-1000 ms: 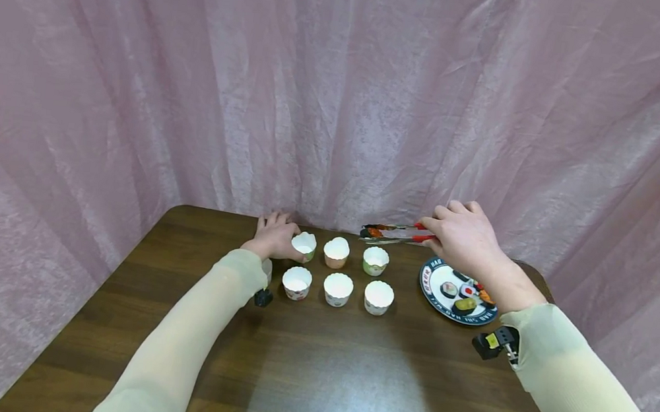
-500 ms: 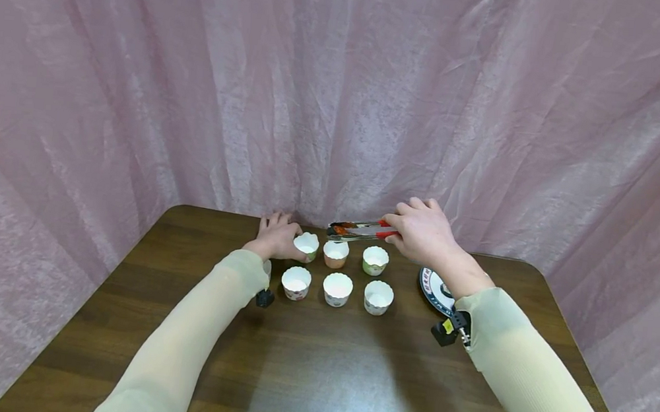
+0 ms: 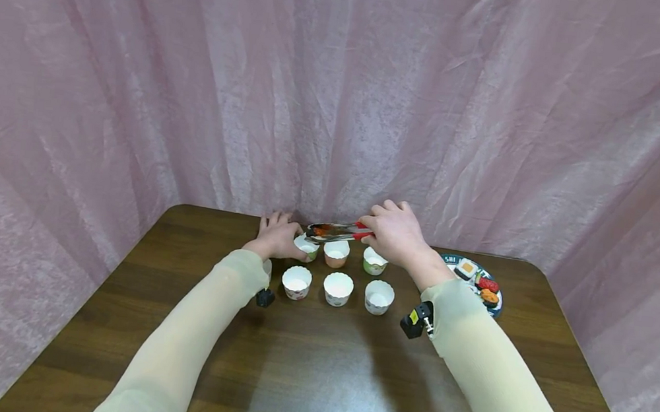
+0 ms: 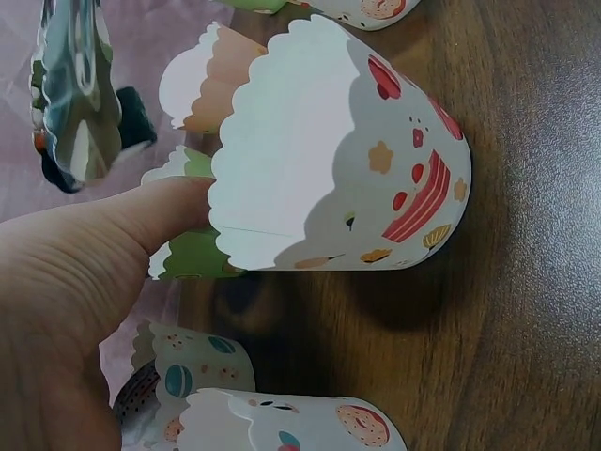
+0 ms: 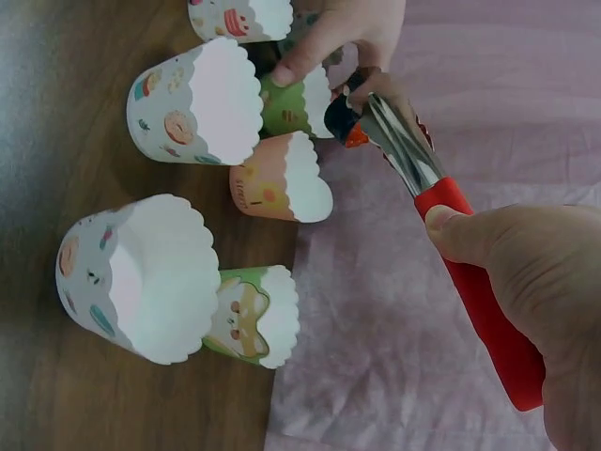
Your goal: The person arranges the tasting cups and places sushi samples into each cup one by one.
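Observation:
My right hand (image 3: 395,233) grips tongs (image 5: 477,291) with red handles and metal arms. Between the tips is a small sushi piece (image 5: 353,135), dark with an orange part, held above the back-left green paper cup (image 5: 289,109). My left hand (image 3: 278,238) holds that cup, its thumb pressed on the outer wall near the scalloped rim. Beside it stand an orange cup (image 3: 336,255) and another green cup (image 3: 375,262). A front row has white printed cups (image 3: 338,290).
A blue-rimmed plate (image 3: 452,258) with several sushi pieces (image 3: 488,285) lies at the right, partly behind my right forearm. More cups (image 4: 291,421) show near my left wrist. A pink curtain (image 3: 340,101) hangs behind the wooden table (image 3: 315,364).
My right hand has moved left from near the plate, carrying the sushi piece in the tongs over the cups to the back-left one. The left hand has stayed at its cup.

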{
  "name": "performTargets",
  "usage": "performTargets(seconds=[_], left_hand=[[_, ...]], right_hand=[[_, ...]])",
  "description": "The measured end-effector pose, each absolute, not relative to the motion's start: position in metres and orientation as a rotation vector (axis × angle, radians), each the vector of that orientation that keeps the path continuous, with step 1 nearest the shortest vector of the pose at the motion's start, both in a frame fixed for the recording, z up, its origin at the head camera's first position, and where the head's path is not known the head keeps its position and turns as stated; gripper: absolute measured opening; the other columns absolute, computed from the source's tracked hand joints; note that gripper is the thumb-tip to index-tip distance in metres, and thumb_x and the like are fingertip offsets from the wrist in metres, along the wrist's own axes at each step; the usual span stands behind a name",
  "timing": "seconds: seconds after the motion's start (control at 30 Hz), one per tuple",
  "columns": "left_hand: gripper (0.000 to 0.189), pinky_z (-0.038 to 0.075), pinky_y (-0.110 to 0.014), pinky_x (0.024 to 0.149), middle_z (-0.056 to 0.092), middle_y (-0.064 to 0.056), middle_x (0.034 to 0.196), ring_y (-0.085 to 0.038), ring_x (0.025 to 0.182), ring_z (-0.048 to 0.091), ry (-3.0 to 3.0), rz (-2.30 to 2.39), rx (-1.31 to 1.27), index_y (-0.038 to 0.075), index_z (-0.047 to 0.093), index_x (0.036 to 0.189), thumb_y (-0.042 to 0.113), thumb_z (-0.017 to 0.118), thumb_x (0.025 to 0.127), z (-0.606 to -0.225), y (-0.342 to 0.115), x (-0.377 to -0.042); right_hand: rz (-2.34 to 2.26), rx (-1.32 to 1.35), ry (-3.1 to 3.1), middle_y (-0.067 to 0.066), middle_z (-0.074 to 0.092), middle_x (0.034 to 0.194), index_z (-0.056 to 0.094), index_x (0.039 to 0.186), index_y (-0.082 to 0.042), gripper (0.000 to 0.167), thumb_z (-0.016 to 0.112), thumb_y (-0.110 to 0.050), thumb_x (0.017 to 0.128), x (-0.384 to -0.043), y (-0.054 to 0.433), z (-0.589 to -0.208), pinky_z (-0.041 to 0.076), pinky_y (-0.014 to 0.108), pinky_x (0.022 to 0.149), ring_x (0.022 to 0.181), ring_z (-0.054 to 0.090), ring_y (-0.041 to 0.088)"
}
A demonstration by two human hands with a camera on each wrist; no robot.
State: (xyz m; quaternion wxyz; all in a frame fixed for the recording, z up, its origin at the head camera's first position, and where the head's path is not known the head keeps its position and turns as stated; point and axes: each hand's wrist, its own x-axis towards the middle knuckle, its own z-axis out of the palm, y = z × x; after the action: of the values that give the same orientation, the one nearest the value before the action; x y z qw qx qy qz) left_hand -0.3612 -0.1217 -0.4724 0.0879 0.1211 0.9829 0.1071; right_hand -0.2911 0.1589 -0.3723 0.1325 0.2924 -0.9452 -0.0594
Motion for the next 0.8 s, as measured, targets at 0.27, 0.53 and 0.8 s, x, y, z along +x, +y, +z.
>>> performTargets(seconds=[0.27,0.53,0.8], left_hand=[[0.077,-0.006,-0.067,0.117,0.014,-0.019,0.168,-0.043,0.154,-0.002,2.916,0.323,0.363,0.017,0.06,0.14,0.062,0.079,0.08,-0.473,-0.124,-0.361],[0.077,-0.003,-0.067,0.118,0.016,-0.019,0.167,-0.044,0.154,0.0,2.936,0.313,0.375,0.016,0.06,0.14,0.061,0.079,0.081,-0.468,-0.125,-0.353],[0.073,0.003,-0.068,0.118,0.021,-0.021,0.166,-0.045,0.153,0.005,2.965,0.303,0.398,0.016,0.063,0.134,0.062,0.078,0.08,-0.463,-0.126,-0.346]], right_hand=[[-0.207,0.852,-2.754,0.001,0.063,0.102,0.075,0.123,-0.02,0.036,0.075,-0.041,0.093,-0.295,0.146,-0.378,0.04,0.045,0.089,0.101,0.052,0.026],[-0.224,0.834,-2.786,0.001,0.063,0.106,0.074,0.124,-0.021,0.036,0.075,-0.04,0.094,-0.3,0.138,-0.383,0.039,0.046,0.091,0.105,0.051,0.026],[-0.258,0.832,-2.795,0.001,0.065,0.111,0.075,0.12,-0.021,0.033,0.075,-0.041,0.093,-0.303,0.131,-0.385,0.038,0.045,0.089,0.106,0.051,0.026]])
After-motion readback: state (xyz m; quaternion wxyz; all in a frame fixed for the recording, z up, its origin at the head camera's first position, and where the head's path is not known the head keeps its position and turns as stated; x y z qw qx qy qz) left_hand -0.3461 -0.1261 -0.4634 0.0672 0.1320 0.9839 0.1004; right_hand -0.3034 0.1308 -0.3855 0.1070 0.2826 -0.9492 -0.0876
